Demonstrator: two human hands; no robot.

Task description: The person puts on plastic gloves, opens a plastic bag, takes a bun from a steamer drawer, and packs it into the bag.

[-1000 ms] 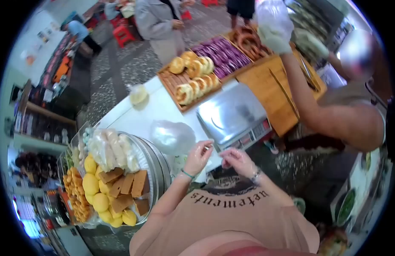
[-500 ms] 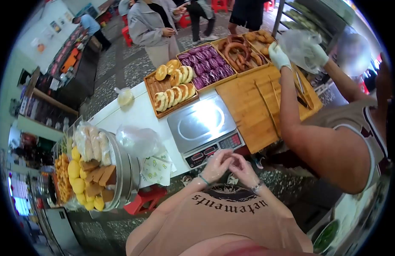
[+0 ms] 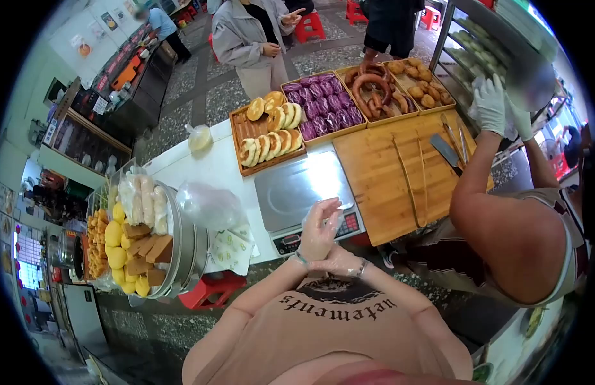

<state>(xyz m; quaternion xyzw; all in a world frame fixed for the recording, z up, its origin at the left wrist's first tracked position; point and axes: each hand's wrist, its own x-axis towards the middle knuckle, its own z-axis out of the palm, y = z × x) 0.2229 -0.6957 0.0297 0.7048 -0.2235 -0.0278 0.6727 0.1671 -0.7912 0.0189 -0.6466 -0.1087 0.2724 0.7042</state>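
My left hand (image 3: 319, 232), in a clear thin glove, is raised before the near edge of the silver scale (image 3: 297, 192), fingers apart and slightly curled, holding nothing. Just below it, my right hand (image 3: 341, 262), also in a clear glove, touches the left wrist; its fingers lie near the glove's cuff, and whether they pinch the film is too small to tell. Left of the scale lie a clear plastic bag (image 3: 210, 204) and a green-patterned paper sheet (image 3: 230, 251). Behind the scale sits a tray of round flatbreads (image 3: 270, 149).
Trays of purple buns (image 3: 323, 106), brown rings (image 3: 374, 90) and fried pieces (image 3: 424, 86) line the back. Tongs (image 3: 410, 183) and a knife (image 3: 446, 153) lie on a wooden board (image 3: 368, 173). Steamers (image 3: 182, 256) stand left. A gloved co-worker (image 3: 509, 237) is at right; a person (image 3: 246, 45) stands opposite.
My hands have come together, and the left has risen with its fingers spreading while the right moved to its wrist. The co-worker's hands moved right toward the rack. The camera view has shifted.
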